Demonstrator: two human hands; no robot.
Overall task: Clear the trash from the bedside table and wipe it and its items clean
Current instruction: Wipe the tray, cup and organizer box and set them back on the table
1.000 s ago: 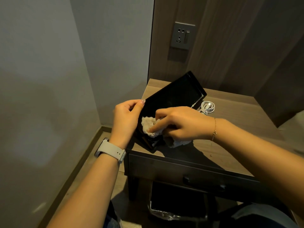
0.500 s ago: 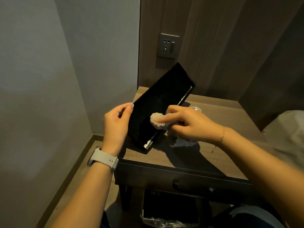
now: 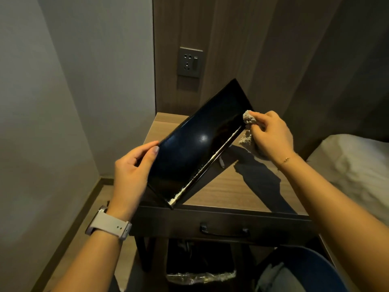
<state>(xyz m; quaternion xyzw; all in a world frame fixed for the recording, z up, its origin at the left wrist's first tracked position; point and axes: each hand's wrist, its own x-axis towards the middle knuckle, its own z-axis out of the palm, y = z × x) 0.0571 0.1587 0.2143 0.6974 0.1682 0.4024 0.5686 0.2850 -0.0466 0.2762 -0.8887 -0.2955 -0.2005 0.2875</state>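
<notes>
You're mid-wipe: left hand (image 3: 131, 169) grips the tilted glossy black rectangular tray (image 3: 197, 144), right hand (image 3: 270, 135) pinches the crumpled beige cloth (image 3: 248, 120) at its top corner; next, likely sweep the pale crumb line (image 3: 208, 161) down toward the lined black bin (image 3: 200, 268).

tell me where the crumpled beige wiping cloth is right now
In the head view the crumpled beige wiping cloth is right of centre, pinched in the right hand against the far right edge of the tilted black rectangular tray, above the wooden bedside table.

Wooden bedside table (image 3: 223, 192) with the tilted black tray's (image 3: 195, 148) corner touching its front edge.
</notes>
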